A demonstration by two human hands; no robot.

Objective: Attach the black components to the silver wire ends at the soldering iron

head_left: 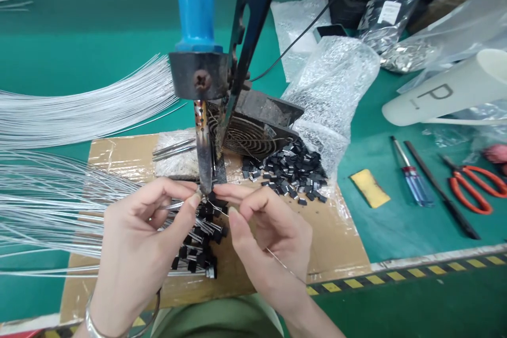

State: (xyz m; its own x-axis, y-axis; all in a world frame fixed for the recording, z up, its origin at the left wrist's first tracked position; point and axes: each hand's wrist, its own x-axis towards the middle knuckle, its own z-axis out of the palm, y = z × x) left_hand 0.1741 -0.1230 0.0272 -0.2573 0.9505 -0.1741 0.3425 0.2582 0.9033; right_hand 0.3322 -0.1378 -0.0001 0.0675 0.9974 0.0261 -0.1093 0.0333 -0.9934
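At the far left of the frame, a fan of thin silvery wires (71, 111) is spread across the green bench; at lower centre-left, the left hand (138, 243) is seen with thumb and forefinger pinched on a wire end beneath the tip of the blue-handled soldering iron (202, 142) clamped upright at centre; just right of it, the right hand (269, 237) is pinched on a fine strand of solder wire (279, 263); between the hands, wires already fitted with small black components (198, 253) are lain on the brown cardboard sheet (336, 243); a heap of loose black components (293, 171) is found right of centre; at far right, red-handled scissors (477, 187) are seen.
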